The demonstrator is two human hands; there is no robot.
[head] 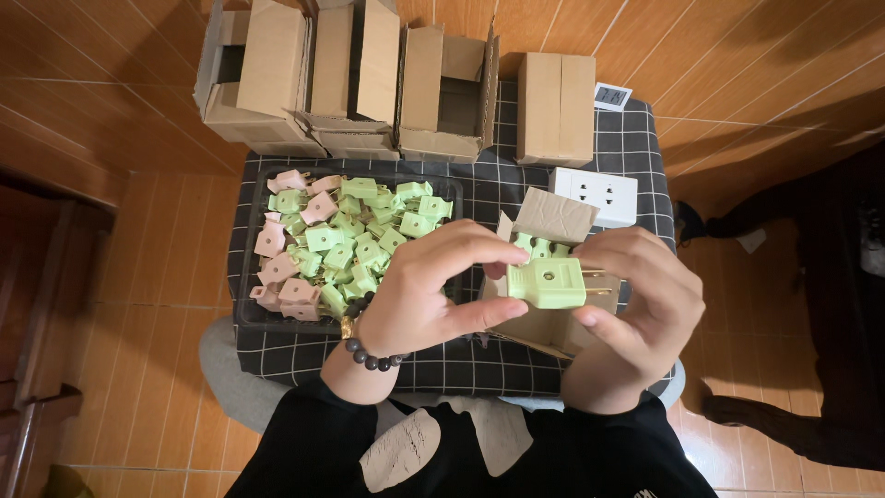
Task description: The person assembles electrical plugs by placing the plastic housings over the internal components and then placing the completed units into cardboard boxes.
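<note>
One green plug (548, 282) is held between two hands: the left hand (426, 293) is pinched on its left end, the right hand (636, 309) closed on its right side. The plug is a pale green block with brass prongs pointing right. Just below it an open small box (553, 325) is seen, with more green plugs inside. Left of the plug, a black tray (251, 318) is filled with many green and pink plugs. Behind it, one white socket (596, 195) and about five cardboard boxes (555, 106) are set.
</note>
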